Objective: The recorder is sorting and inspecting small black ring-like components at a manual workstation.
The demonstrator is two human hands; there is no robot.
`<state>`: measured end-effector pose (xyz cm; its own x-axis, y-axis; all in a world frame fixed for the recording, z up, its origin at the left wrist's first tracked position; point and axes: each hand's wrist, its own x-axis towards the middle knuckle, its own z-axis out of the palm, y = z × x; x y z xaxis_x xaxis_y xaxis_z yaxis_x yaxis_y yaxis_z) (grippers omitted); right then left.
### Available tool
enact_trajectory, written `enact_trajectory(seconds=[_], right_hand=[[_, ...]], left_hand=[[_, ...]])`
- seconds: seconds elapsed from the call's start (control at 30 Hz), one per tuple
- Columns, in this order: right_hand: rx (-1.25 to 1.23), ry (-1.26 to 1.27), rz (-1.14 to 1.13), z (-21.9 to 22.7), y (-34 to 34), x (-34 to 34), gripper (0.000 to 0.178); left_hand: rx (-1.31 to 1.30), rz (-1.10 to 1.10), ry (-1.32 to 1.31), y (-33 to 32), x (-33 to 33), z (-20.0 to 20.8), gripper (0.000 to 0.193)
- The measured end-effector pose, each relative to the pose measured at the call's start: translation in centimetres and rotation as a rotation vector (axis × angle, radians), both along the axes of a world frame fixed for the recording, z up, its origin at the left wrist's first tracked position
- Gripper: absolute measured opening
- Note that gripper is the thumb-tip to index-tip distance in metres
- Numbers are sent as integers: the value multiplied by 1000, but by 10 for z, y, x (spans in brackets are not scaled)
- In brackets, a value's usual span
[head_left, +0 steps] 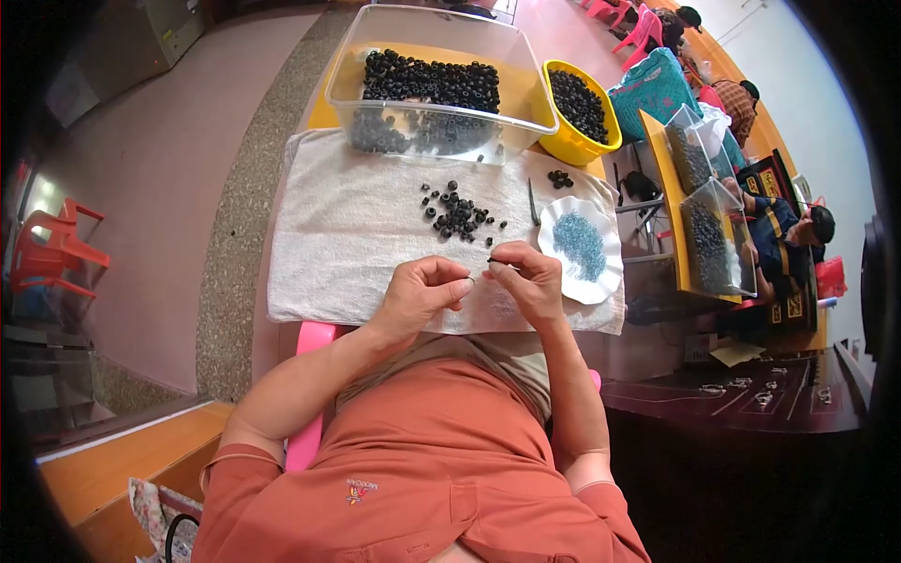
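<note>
Over the near edge of a white towel, my left hand is closed in a pinch; whatever its fingertips hold is too small to make out. Close on its right, my right hand pinches a small black bead between thumb and forefinger. A loose pile of black beads lies on the towel just beyond both hands. To the right stands a white scalloped plate with tiny blue-clear beads. A thin dark pointed tool and a small group of black beads lie beside it.
A clear plastic bin of black beads stands at the towel's far edge, next to a yellow tub of more. Rightward, another table holds clear containers, with people seated around. A red plastic chair stands far left.
</note>
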<state>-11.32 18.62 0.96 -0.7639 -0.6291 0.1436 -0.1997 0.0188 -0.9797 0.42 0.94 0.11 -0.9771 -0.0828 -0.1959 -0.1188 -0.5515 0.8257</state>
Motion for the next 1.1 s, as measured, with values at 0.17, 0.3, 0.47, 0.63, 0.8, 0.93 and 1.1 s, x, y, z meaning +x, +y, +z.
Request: enact_trajectory(seconds=[0.17, 0.3, 0.47, 0.63, 0.8, 0.93, 1.1], right_hand=[[-38, -37, 62, 3, 0, 2, 15], [-15, -95, 142, 10, 1, 4, 16], [-3, -153, 169, 6, 4, 5, 15], [39, -155, 209, 7, 5, 4, 14], [5, -231, 236, 15, 3, 8, 13], [23, -214, 312, 16, 5, 3, 15], [27, -205, 336, 14, 7, 0, 15]], left_hand=[[4, 2, 21, 1, -1, -5, 16], [-16, 9, 28, 1, -1, -3, 16], [-4, -10, 51, 1, 0, -1, 19], [-9, -26, 49, 1, 0, -2, 19], [-22, -45, 20, 1, 1, 5, 18], [-22, -65, 54, 1, 0, 3, 18], [-39, -100, 30, 0, 0, 8, 20]])
